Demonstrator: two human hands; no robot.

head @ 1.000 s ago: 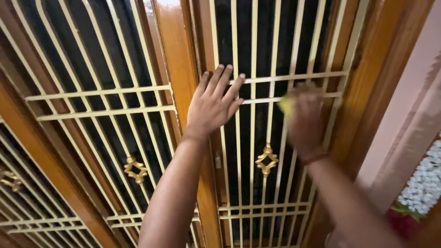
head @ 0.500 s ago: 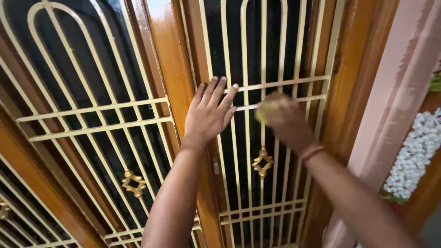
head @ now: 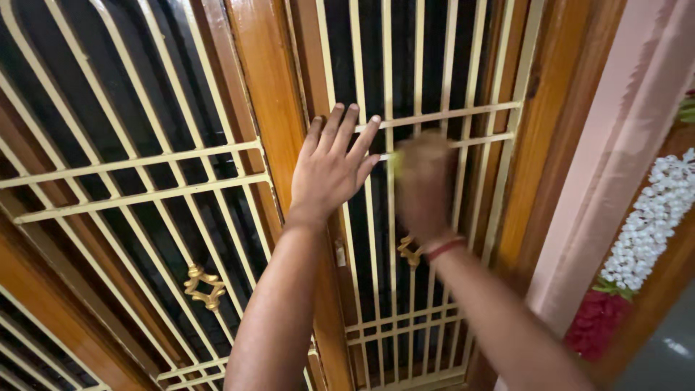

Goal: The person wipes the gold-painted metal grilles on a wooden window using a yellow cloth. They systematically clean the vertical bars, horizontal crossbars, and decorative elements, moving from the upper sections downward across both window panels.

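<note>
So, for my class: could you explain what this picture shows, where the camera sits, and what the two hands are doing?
The picture comes from a camera worn on a person's head, looking along their own arms. There is no machine, only two bare hands. The left hand lies flat, fingers spread, against a cream metal grille set in a wooden frame. The right hand is blurred; it presses something yellowish, barely visible, against the bars. A red band circles that wrist. At the right hangs a garland of white flowers.

Left hand flat on grille, right hand just beside, garland far right.
</note>
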